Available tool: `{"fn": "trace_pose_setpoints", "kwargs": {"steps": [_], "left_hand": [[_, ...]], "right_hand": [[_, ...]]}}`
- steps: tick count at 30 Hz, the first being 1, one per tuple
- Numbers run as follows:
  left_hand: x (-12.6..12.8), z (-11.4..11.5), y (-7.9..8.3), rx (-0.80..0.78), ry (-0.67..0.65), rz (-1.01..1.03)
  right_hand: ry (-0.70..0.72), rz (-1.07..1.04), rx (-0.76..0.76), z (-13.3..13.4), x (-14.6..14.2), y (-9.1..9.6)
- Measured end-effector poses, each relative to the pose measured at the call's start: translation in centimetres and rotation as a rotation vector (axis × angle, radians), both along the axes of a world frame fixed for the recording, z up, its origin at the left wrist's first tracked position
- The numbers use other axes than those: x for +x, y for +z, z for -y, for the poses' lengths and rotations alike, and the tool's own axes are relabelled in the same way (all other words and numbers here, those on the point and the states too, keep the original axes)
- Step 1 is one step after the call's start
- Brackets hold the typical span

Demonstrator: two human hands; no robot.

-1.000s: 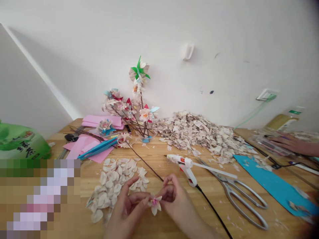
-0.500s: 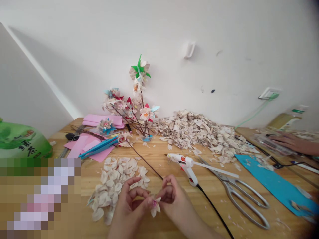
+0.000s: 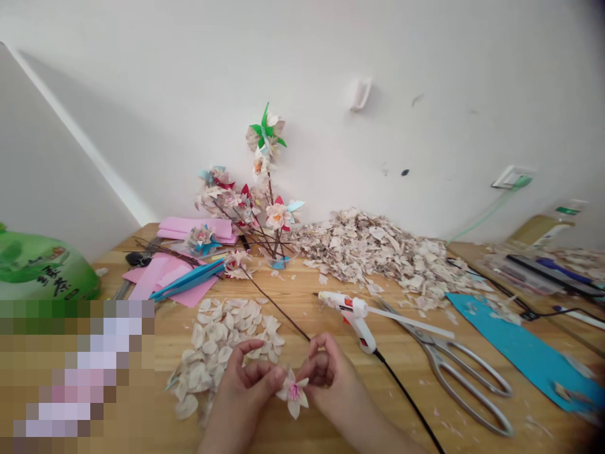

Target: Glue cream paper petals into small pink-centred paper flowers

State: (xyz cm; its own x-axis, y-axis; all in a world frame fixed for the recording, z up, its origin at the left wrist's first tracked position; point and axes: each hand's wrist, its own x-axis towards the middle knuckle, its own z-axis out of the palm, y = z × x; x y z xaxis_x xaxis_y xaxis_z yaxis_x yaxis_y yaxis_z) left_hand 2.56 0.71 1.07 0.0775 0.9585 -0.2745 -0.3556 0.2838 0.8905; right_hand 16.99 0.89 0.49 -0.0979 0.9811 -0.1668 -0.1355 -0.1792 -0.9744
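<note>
A small artificial flower with pale pointed petals and a pink centre faces up between my hands, low in the view. My left hand pinches its left side between thumb and fingers. From the right, my right hand holds the flower's other edge, its fingertips partly hidden behind the petals. A thin brown stem with a pale flower at its far end lies just beyond my right hand. Loose pale petals are spread beside my left hand.
A white glue gun and large metal scissors lie to the right, near a blue sheet. Behind are a heap of dried petals and upright flower stems. Pink paper and a green bag are left.
The flower has turned so more of its petals and pink centre show. My hands have barely shifted. Another person's hand at the far right has gone out of view.
</note>
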Motion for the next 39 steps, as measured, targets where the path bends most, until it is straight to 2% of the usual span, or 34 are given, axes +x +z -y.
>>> {"fn": "trace_pose_setpoints", "kwargs": {"steps": [7, 13, 24, 31, 39], "left_hand": [[-0.3, 0.0, 0.3, -0.028, -0.068, -0.054], [0.3, 0.4, 0.3, -0.020, 0.053, -0.026], [0.9, 0.8, 0.4, 0.168, 0.105, -0.080], [0.7, 0.7, 0.6, 0.060, 0.024, 0.001], [0.7, 0.7, 0.3, 0.016, 0.040, 0.034]], "right_hand": [[0.009, 0.000, 0.030, 0.1, 0.1, -0.3], [-0.026, 0.038, 0.015, -0.1, -0.1, 0.0], [-0.025, 0.022, 0.042, -0.1, 0.0, -0.4], [-0.022, 0.035, 0.039, -0.1, 0.0, -0.2], [-0.015, 0.002, 0.019, 0.0, -0.1, 0.0]]}}
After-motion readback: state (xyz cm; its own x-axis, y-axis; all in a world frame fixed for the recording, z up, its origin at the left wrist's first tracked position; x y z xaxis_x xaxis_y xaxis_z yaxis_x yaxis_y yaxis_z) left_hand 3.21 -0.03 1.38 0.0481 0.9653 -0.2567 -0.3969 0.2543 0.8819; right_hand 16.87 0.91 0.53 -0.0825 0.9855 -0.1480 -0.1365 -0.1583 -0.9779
